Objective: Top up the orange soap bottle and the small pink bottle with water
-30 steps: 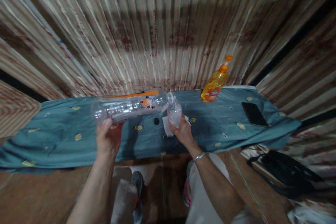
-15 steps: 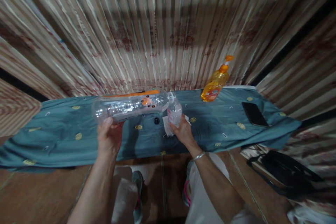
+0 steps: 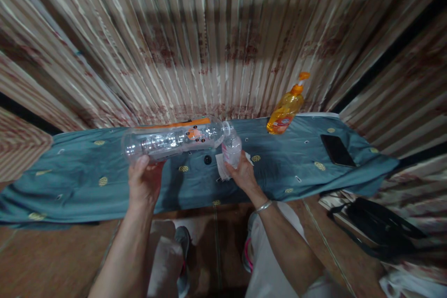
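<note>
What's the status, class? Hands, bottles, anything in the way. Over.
Left hand holding large bottle, tipped sideways. Right hand gripping small bottle, mouths close together. Nothing seen between them; pump bottle and phone off to the right.

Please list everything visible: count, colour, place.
Large bottle: 1, clear, left hand
Small bottle: 1, clear, right hand
Paper: 1, white, centre
Disc: 1, black, on cloth
Pump bottle: 1, orange, back right
Phone: 1, black, cloth's right
Cloth: 1, teal, centre
Curtain: unclear, beige, behind
Bag: 1, black, lower right
Fabric: 1, white, bottom right
Trousers: 1, pale, below
Shoes: 2, grey, on floor
Bracelet: 1, silver, right wrist
Hands: 2, bare, holding bottles
</note>
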`<move>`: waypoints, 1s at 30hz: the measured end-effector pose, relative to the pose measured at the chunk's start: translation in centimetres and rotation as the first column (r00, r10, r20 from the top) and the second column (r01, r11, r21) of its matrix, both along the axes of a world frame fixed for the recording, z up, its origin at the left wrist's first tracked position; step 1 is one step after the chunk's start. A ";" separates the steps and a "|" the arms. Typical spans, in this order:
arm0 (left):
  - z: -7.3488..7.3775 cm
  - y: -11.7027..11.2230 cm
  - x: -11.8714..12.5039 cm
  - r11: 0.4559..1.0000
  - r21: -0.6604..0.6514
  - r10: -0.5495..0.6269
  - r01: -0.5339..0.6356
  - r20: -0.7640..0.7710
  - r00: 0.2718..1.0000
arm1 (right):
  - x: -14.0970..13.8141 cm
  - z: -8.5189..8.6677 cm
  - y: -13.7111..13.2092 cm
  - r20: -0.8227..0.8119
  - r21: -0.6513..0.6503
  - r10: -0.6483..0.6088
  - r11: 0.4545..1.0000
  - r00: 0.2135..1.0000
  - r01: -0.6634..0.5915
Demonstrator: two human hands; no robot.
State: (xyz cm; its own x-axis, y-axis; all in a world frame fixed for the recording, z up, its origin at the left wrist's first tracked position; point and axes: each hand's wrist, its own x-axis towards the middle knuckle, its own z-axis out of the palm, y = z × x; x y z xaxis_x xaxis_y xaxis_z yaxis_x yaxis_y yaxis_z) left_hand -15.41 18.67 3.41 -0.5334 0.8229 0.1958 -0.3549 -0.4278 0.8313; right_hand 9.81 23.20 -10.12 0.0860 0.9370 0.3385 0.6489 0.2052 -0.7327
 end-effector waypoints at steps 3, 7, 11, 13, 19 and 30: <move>-0.2 0.0 -0.2 1.000 -0.002 -0.003 0.003 0.026 1.000 | 0.0 0.1 0.0 -0.006 -0.002 -0.005 1.000 1.000 0.005; -0.2 -0.1 -0.3 0.999 -0.043 -0.020 0.022 0.051 0.998 | -0.1 0.1 0.0 -0.016 -0.006 -0.015 1.000 1.000 0.015; -0.2 -0.2 -0.4 0.996 -0.071 -0.046 0.049 0.055 0.997 | -0.1 0.2 -0.1 -0.029 -0.008 -0.011 1.000 1.000 0.011; -0.4 -0.2 -0.6 0.996 -0.077 -0.042 0.047 0.067 0.997 | -0.2 0.3 -0.1 -0.030 -0.008 -0.011 1.000 0.999 0.011; -0.5 -0.2 -0.8 0.991 -0.120 -0.050 0.063 0.108 0.993 | -0.2 0.4 -0.1 -0.025 -0.018 -0.024 1.000 0.999 0.024; -0.4 -0.4 -0.6 0.990 -0.131 -0.021 0.042 0.157 0.987 | -0.3 0.6 -0.2 -0.022 -0.023 -0.028 0.999 0.999 0.027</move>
